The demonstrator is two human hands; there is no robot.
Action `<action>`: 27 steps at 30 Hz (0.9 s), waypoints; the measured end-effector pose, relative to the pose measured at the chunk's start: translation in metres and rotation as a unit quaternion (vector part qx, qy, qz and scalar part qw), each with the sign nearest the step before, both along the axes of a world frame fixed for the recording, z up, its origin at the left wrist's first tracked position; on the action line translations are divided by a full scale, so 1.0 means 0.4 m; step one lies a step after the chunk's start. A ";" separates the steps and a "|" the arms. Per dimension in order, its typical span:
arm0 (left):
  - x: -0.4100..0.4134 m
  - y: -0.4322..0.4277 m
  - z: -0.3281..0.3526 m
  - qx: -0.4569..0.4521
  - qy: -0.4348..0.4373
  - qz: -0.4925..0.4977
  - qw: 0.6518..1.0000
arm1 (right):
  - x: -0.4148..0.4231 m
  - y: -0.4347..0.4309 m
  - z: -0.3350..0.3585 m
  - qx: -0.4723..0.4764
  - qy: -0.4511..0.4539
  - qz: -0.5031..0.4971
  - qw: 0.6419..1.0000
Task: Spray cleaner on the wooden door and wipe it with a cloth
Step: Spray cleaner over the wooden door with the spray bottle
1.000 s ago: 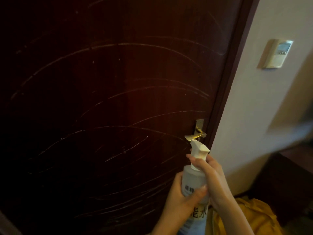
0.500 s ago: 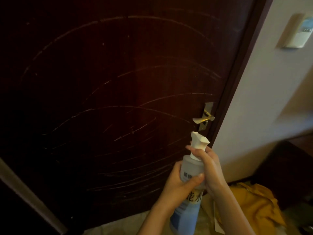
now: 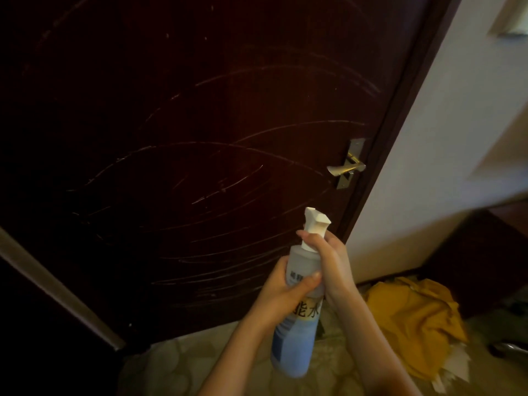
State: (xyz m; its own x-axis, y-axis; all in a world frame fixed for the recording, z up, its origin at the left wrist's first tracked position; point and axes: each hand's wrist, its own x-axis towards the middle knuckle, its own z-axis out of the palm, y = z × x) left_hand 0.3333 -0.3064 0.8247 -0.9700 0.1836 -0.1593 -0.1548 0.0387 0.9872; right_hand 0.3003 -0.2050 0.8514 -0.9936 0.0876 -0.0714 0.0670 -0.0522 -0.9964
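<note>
- A person holds a spray bottle (image 3: 295, 335) in both hands before a dark wooden door (image 3: 200, 110) scored with pale curved marks.
- The left hand (image 3: 285, 287) wraps the bottle's upper body, thumb across the label. The right hand (image 3: 333, 261) curls round the neck just under the white spray head (image 3: 315, 221), fingers hooked on its far side, where the trigger appears to sit.
- The bottle's long axis runs from low and near up toward the door, leaning slightly right. The spray head tops it, apart from the door's surface.
- The door lies far and left of the hands, its marked panel filling the scene ahead. The metal handle (image 3: 345, 168) sits above and just right of the spray head.
- The spray step looks to be in hand: the coming squeeze depends on the head facing the panel, not the wall (image 3: 471, 110) at right.
- A yellow cloth (image 3: 411, 318) lies crumpled on the floor (image 3: 185, 364) at near right, untouched and well apart from both hands; the right hand is the nearer.
</note>
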 end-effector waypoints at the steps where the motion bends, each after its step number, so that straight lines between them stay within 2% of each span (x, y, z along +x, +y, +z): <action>1: 0.004 -0.010 -0.012 -0.002 -0.004 0.000 1.000 | 0.003 -0.008 -0.011 -0.002 -0.006 0.002 1.000; 8: 0.043 -0.078 -0.067 -0.014 -0.011 0.006 1.000 | 0.011 -0.081 -0.061 0.007 -0.042 0.049 0.998; 19: 0.114 -0.190 -0.117 -0.071 -0.030 0.170 0.983 | 0.051 -0.242 -0.107 -0.018 -0.043 0.156 0.987; 22: 0.123 -0.233 -0.137 -0.033 -0.053 0.237 0.969 | 0.061 -0.309 -0.104 -0.005 -0.029 0.185 0.982; 27: 0.173 -0.311 -0.122 -0.017 0.001 0.322 0.947 | 0.068 -0.426 -0.092 0.049 -0.021 0.254 0.966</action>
State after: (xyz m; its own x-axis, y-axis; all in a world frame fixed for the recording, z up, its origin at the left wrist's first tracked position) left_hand 0.4024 -0.4307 0.7760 -0.8793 -0.4514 -0.1517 -0.1542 -0.0315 0.9875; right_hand 0.3276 -0.3753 0.8146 -0.9062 -0.4026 -0.1292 0.1002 0.0923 -0.9907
